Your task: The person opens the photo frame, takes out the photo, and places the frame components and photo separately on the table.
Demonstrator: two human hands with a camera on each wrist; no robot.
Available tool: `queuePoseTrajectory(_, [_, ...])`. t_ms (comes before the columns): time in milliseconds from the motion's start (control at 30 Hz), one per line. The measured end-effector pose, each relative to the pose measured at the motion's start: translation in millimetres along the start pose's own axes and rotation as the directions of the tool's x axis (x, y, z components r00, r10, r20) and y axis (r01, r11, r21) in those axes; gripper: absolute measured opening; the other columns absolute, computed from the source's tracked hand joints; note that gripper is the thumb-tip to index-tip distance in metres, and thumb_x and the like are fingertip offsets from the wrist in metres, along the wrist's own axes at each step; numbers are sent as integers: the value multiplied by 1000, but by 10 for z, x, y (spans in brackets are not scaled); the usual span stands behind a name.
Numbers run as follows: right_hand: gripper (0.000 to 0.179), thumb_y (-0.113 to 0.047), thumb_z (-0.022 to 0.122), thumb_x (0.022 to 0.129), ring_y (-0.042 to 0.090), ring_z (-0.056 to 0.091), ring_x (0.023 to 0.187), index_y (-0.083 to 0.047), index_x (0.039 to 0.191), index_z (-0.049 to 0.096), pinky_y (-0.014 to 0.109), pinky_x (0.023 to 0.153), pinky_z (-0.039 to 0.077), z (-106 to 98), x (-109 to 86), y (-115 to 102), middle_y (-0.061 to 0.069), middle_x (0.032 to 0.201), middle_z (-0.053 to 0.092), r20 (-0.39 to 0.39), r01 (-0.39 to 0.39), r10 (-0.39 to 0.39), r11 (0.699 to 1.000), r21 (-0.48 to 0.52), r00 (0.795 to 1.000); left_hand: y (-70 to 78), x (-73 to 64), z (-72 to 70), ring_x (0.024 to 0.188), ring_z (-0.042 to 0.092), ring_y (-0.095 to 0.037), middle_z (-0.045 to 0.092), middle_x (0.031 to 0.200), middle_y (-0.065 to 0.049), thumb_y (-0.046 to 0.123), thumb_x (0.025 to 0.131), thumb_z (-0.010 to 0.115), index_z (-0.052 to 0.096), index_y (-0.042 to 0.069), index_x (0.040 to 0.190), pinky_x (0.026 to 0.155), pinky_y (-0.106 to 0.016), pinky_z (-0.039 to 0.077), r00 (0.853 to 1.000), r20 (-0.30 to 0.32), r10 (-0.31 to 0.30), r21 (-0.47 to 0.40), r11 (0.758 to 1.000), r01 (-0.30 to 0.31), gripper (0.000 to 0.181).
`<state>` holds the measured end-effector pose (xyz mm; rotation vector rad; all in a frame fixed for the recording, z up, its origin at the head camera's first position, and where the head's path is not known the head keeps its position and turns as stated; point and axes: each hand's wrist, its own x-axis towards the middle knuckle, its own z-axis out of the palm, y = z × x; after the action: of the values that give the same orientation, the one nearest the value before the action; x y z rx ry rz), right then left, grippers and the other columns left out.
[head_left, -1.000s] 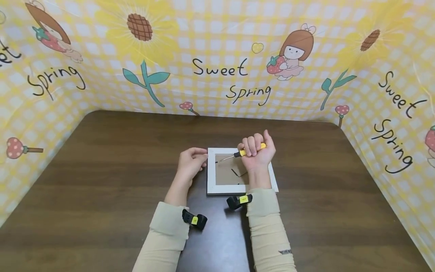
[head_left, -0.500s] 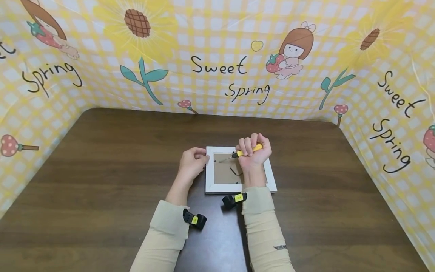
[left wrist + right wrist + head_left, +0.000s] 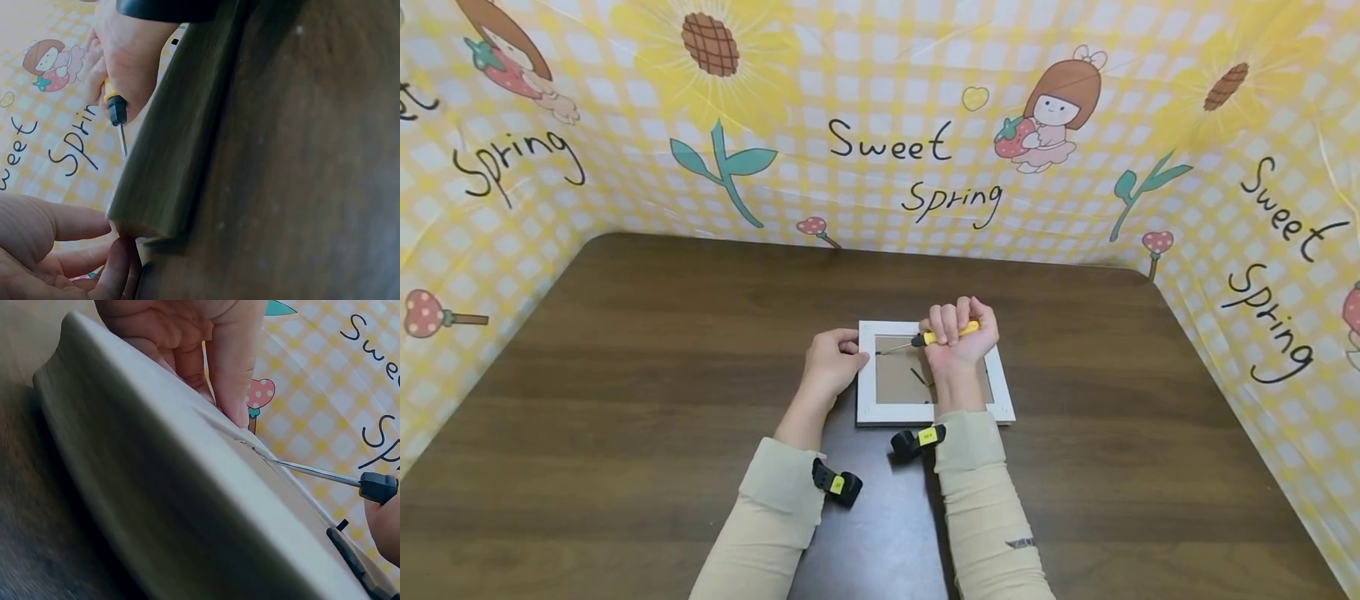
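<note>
white frame (image 3: 898,413), one: on the bench (image 3: 662,375), around the middle, beyond my two sleeves. it lies with its back, as i judge it, facing up.

backing board (image 3: 895,387), one: grey-brown, set inside the frame.

screwdriver (image 3: 919,341), one: yellow and black handle, thin metal shaft, slanting down to the left across the board; tip at the board's left edge.

black tab (image 3: 879,353), one: at the inner edge of the frame's left rail. the tip meets it or sits just beside it; whether it is under the tab i cannot tell.

dark slim strip (image 3: 918,377), one: on the board, right of the tab; my right wrist partly covers that area.

left grip (image 3: 832,367): bare hand, pinching the left side of the frame, thumb on the rail.

right grip (image 3: 962,350): bare hand, fingers wrapped firmly round the screwdriver handle, above the right part of the frame.

step in hand, by my judgement: working the tab with the screwdriver tip, the left grip bracing the frame. whether the tab is to be bent up or pressed flat, i cannot tell.

next move calls for, i judge: seating the tip squarely on the tab, light wrist force, frame pinned; a slip could scratch the board or reach the left thumb.
</note>
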<state>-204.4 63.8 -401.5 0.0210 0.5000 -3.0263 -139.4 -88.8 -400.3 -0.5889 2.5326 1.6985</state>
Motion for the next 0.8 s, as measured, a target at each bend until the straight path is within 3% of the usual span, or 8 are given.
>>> queuePoseTrajectory(333, [49, -24, 38, 96, 12, 22, 37, -14, 49, 31, 25, 43, 18, -8, 6, -21, -2, 39, 28, -132, -5, 10, 999, 37, 991, 62, -38, 60, 95, 57, -24, 61, 102, -12, 0, 91, 65, 64, -1, 126, 87, -36, 49, 1000, -23, 4, 19, 1000, -3, 35])
queuePoseTrajectory(800, [49, -24, 36, 95, 12, 23, 37, -15, 48, 32, 27, 46, 19, 36, -20, 100, -3, 39, 30, -152, 1, -3, 1000, -12, 988, 54, -63, 20, 98, 59, -27, 64, 104, -15, 1, 90, 65, 65, 0, 125, 91, -39, 49, 999, -33, 11, 54, 998, -9, 35])
